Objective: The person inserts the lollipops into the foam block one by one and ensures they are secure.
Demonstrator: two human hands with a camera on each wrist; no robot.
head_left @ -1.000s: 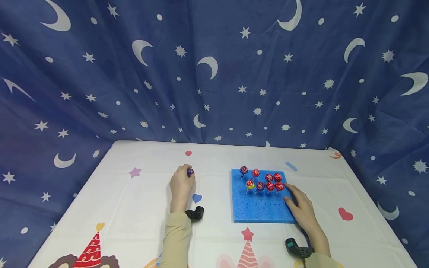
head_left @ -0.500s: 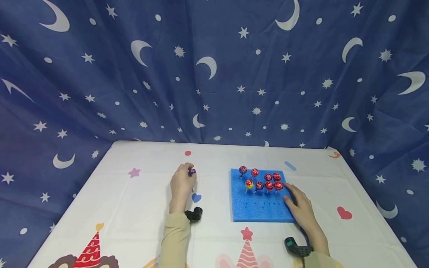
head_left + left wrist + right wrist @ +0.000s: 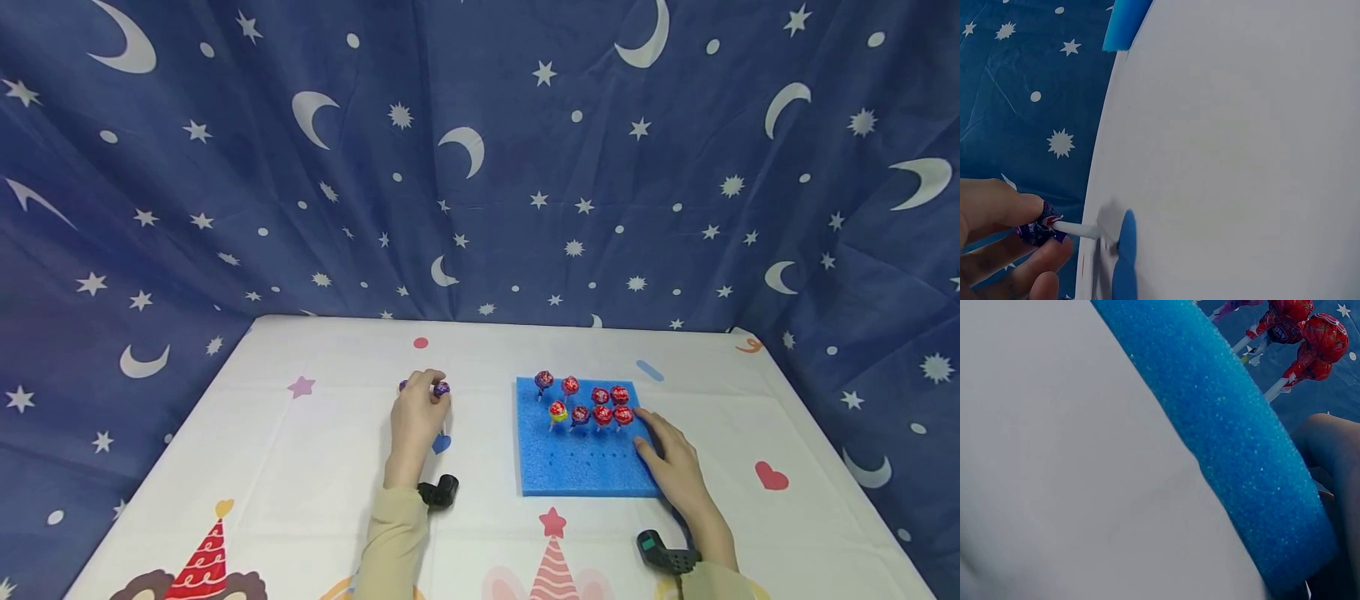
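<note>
My left hand (image 3: 417, 421) pinches a purple-wrapped lollipop (image 3: 441, 388) by its wrapped head, above the table left of the board. In the left wrist view the lollipop (image 3: 1038, 230) has its white stick pointing right. Another purple wrapped head (image 3: 403, 385) shows past the hand's left side; whether the hand holds it I cannot tell. A blue foam board (image 3: 551, 479) lies on the right half of the table, with several red, yellow and dark lollipops standing in its back part. My right hand (image 3: 675, 467) rests against the board's right edge, thumb and fingers loosely extended.
Small holes (image 3: 592, 457) run in a row across the front part of the board. A white cloth with printed shapes covers the table (image 3: 480, 533), and a blue curtain (image 3: 480, 208) with moons and stars hangs behind.
My left hand has moved slightly to the right with the purple lollipop, whose head has come out from behind the fingers. The second purple head has come into view. My right hand stays put.
</note>
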